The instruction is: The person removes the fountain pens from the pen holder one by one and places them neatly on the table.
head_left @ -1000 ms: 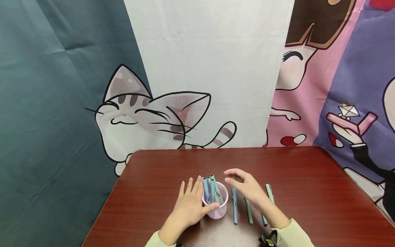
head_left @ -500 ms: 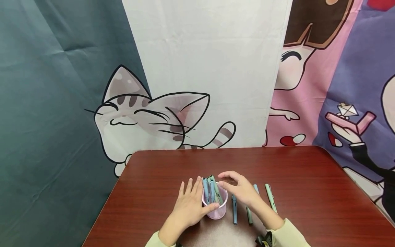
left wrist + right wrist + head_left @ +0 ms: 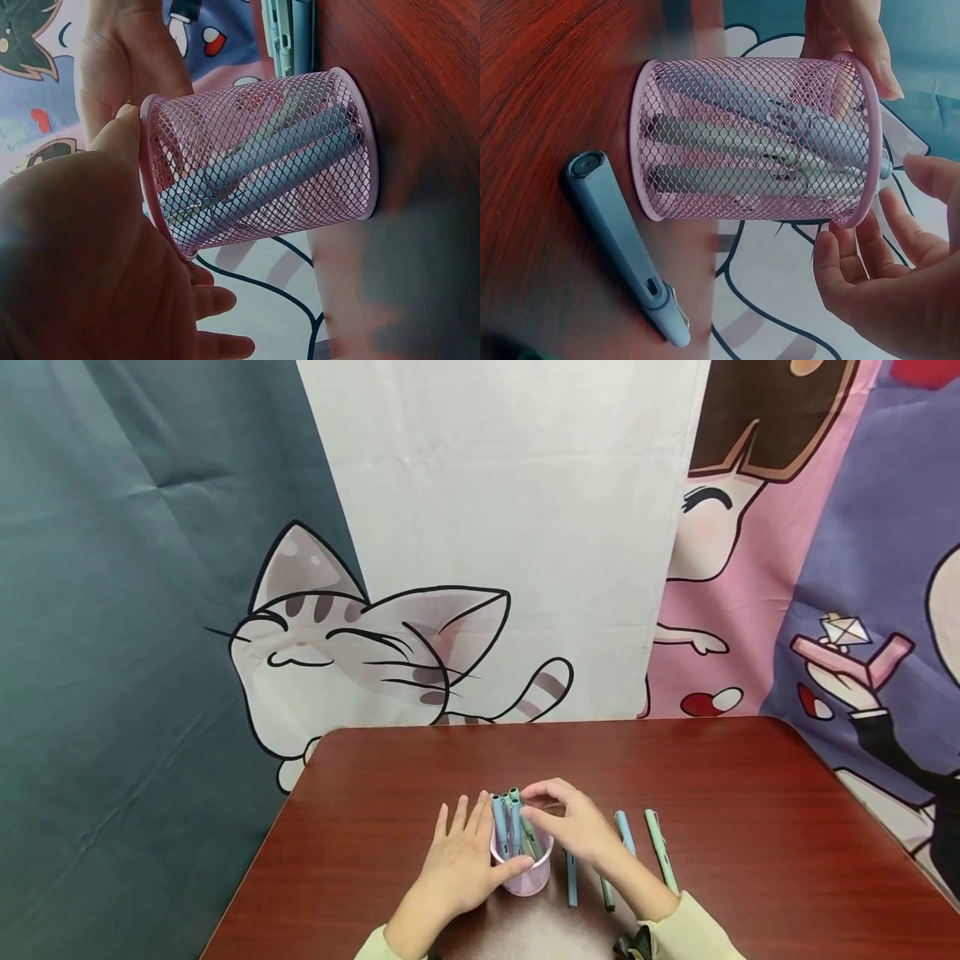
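A pink mesh pen cup (image 3: 527, 882) stands upright on the table with several blue and green pens (image 3: 516, 827) in it. My left hand (image 3: 459, 864) rests against the cup's left side, fingers straight and spread, thumb lying at the rim; the left wrist view shows that thumb (image 3: 124, 135) touching the rim. Over the cup's right rim is my right hand (image 3: 577, 822), thumb and fingers apart beside the pen tops. In the right wrist view, the right hand (image 3: 900, 255) has its fingertips close to a pen end, with no grip visible.
Right of the cup lie a dark blue pen (image 3: 572, 881), a green pen (image 3: 607, 893), a light blue pen (image 3: 624, 831) and a light green pen (image 3: 660, 847), some partly hidden by the right arm. A cartoon cloth (image 3: 525, 527) hangs behind the table (image 3: 360, 793).
My right hand has moved left, from above the loose pens to the pen tops at the cup. The left hand has stayed at the cup.
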The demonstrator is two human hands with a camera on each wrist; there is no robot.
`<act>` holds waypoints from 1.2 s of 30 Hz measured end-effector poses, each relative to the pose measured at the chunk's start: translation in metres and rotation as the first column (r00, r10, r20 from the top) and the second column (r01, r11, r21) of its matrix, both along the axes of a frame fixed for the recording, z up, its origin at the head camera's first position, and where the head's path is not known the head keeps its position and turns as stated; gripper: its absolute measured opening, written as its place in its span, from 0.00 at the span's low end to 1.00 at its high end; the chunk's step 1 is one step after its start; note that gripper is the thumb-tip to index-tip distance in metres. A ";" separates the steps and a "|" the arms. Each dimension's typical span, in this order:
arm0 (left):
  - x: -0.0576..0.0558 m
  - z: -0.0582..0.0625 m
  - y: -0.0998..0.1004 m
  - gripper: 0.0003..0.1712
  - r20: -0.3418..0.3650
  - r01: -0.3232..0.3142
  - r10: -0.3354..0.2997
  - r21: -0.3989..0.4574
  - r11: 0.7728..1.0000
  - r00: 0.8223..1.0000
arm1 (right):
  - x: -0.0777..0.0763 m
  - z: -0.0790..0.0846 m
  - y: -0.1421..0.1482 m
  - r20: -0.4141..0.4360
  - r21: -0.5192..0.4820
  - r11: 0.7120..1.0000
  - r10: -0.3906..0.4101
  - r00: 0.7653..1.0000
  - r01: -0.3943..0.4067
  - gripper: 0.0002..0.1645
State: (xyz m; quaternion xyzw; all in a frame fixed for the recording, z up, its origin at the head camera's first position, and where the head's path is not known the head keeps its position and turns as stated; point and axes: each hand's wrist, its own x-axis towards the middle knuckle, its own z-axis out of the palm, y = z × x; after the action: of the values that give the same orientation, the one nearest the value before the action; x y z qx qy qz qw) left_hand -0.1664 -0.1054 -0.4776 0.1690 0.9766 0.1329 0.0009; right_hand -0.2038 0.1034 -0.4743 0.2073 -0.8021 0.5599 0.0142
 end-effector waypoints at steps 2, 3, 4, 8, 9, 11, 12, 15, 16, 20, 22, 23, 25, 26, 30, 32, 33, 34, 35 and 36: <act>0.000 -0.001 0.000 0.61 0.006 -0.004 0.004 -0.001 1.000 1.000 | 0.000 0.000 -0.002 -0.001 -0.005 1.000 -0.003 1.000 0.003 0.14; 0.001 -0.001 0.000 0.61 0.008 -0.006 0.006 -0.003 1.000 1.000 | 0.000 0.000 -0.003 -0.003 -0.005 1.000 -0.005 1.000 0.005 0.13; 0.001 -0.001 0.000 0.61 0.009 -0.007 0.007 -0.003 1.000 1.000 | 0.000 0.000 -0.004 -0.009 -0.003 1.000 -0.008 1.000 0.008 0.13; 0.001 -0.002 -0.001 0.61 0.008 -0.008 0.008 0.000 1.000 1.000 | 0.001 0.000 -0.007 -0.034 0.010 1.000 -0.017 0.999 0.017 0.11; 0.001 -0.002 -0.001 0.61 0.010 -0.008 0.008 0.002 1.000 1.000 | 0.001 0.000 -0.007 -0.036 0.012 1.000 -0.017 0.999 0.018 0.11; 0.002 -0.003 -0.001 0.61 0.012 -0.009 0.009 0.005 1.000 1.000 | 0.001 0.000 -0.008 -0.039 0.017 1.000 -0.022 0.999 0.022 0.11; 0.002 -0.003 -0.001 0.61 0.013 -0.009 0.009 0.006 1.000 1.000 | 0.001 0.000 -0.008 -0.041 0.020 0.999 -0.025 0.999 0.025 0.11; 0.002 -0.002 0.000 0.61 0.011 -0.011 0.011 0.009 1.000 1.000 | 0.000 0.000 -0.010 -0.053 0.037 0.999 -0.036 0.998 0.038 0.11; 0.002 -0.002 0.000 0.61 0.008 -0.011 0.011 0.007 1.000 1.000 | 0.000 0.000 -0.011 -0.058 0.048 0.998 -0.044 0.997 0.047 0.11; 0.002 -0.001 0.001 0.61 0.002 -0.009 0.009 0.013 1.000 1.000 | 0.000 0.000 -0.014 -0.086 0.086 0.993 -0.078 0.993 0.086 0.11; 0.003 0.000 0.001 0.61 -0.001 -0.009 0.009 0.014 1.000 1.000 | -0.001 0.000 -0.016 -0.099 0.102 0.989 -0.095 0.990 0.105 0.11; 0.003 0.000 0.001 0.61 -0.002 -0.008 0.008 0.018 1.000 1.000 | -0.001 0.001 -0.017 -0.102 0.108 0.988 -0.103 0.989 0.114 0.11; 0.004 0.001 0.001 0.61 -0.001 -0.008 0.008 0.020 1.000 1.000 | -0.001 0.001 -0.019 -0.103 0.122 0.983 -0.123 0.987 0.135 0.11; 0.005 0.002 0.001 0.61 -0.001 -0.008 0.008 0.022 1.000 1.000 | -0.001 0.001 -0.020 -0.103 0.130 0.981 -0.134 0.986 0.147 0.11; 0.004 0.001 0.001 0.61 -0.001 -0.001 0.001 0.032 0.999 1.000 | 0.000 0.004 -0.024 -0.099 0.154 0.969 -0.178 0.979 0.192 0.11; 0.004 0.000 0.000 0.61 -0.006 0.000 0.001 0.027 1.000 1.000 | 0.001 0.005 -0.025 -0.102 0.158 0.966 -0.192 0.976 0.207 0.11; 0.004 -0.001 0.000 0.61 -0.011 -0.001 0.001 0.022 1.000 1.000 | 0.001 0.005 -0.025 -0.103 0.158 0.965 -0.197 0.975 0.212 0.11; 0.003 -0.002 0.001 0.61 -0.016 -0.002 0.002 0.018 1.000 1.000 | 0.002 0.005 -0.025 -0.104 0.157 0.964 -0.201 0.974 0.216 0.11; 0.003 -0.003 0.001 0.61 -0.021 0.000 0.001 0.021 1.000 1.000 | 0.002 0.006 -0.025 -0.106 0.158 0.963 -0.204 0.973 0.219 0.11; 0.003 -0.004 0.001 0.61 -0.025 -0.002 0.002 0.016 1.000 1.000 | 0.002 0.005 -0.026 -0.108 0.158 0.962 -0.208 0.972 0.223 0.10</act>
State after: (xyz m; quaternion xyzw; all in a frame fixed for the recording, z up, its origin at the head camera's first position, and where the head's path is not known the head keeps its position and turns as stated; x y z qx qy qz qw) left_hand -0.1633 -0.1047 -0.4813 0.1696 0.9756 0.1386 -0.0127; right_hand -0.2018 0.0778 -0.4688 0.1441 -0.8631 0.4749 0.0937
